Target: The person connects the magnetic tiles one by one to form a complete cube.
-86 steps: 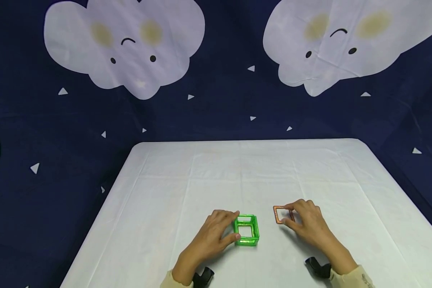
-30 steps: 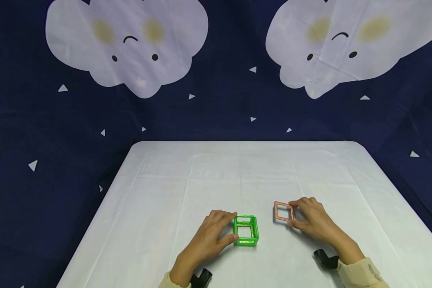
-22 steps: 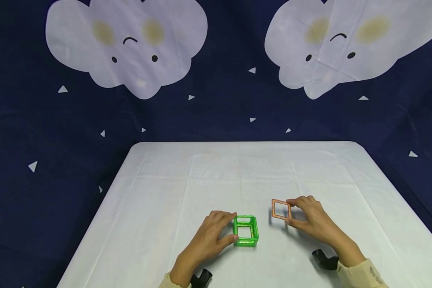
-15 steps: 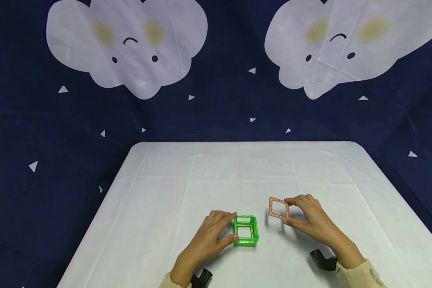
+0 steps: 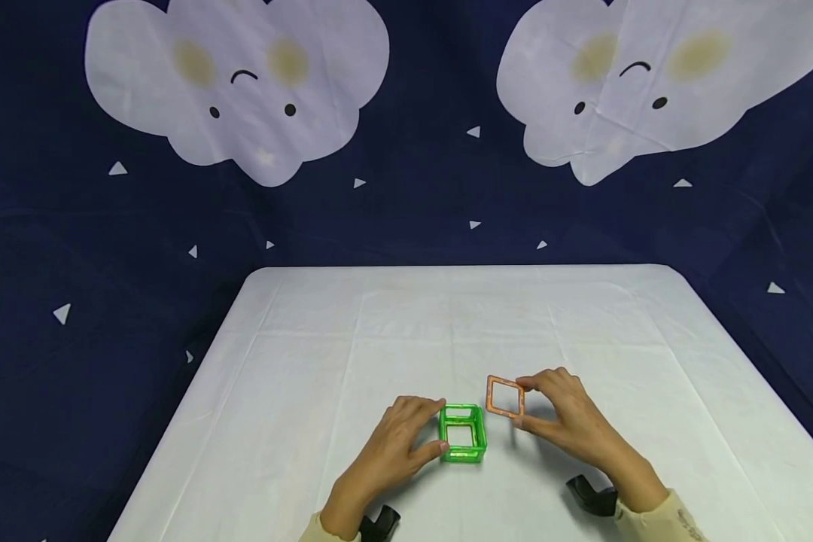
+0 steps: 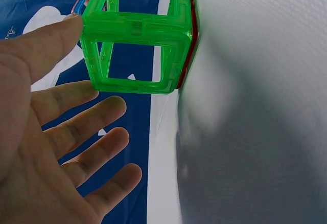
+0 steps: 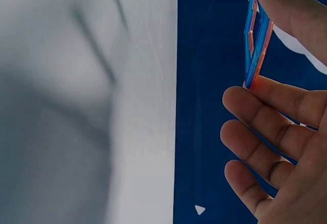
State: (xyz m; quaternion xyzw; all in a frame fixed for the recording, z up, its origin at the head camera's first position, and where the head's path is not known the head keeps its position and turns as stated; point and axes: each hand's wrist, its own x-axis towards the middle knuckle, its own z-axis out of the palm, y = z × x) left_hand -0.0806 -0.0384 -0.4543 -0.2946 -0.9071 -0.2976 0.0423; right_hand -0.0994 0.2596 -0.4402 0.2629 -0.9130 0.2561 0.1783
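An open-framed cube of green magnetic tiles [image 5: 465,455] stands on the white-covered table. My left hand [image 5: 394,444] holds its left side, thumb at the near corner and index finger at the far one. In the left wrist view, red [image 6: 190,42] shows along the cube's table side, and the other fingers are spread off it. To the right, my right hand [image 5: 572,421] pinches a square magnetic tile frame [image 5: 491,395] between thumb and index finger. The tile is raised and tilted, just beyond the cube's right far corner. The right wrist view shows the tile [image 7: 260,42] blue on one side, orange on the other.
A white cloth [image 5: 406,316] with fold lines covers the table. Behind it hangs a dark blue curtain [image 5: 420,218] with white clouds and small triangles. Each wrist carries a black camera mount [image 5: 592,497].
My right hand has lifted the tile frame off the table, turned it and carried it left toward the cube. The left hand and the cube have stayed in place.
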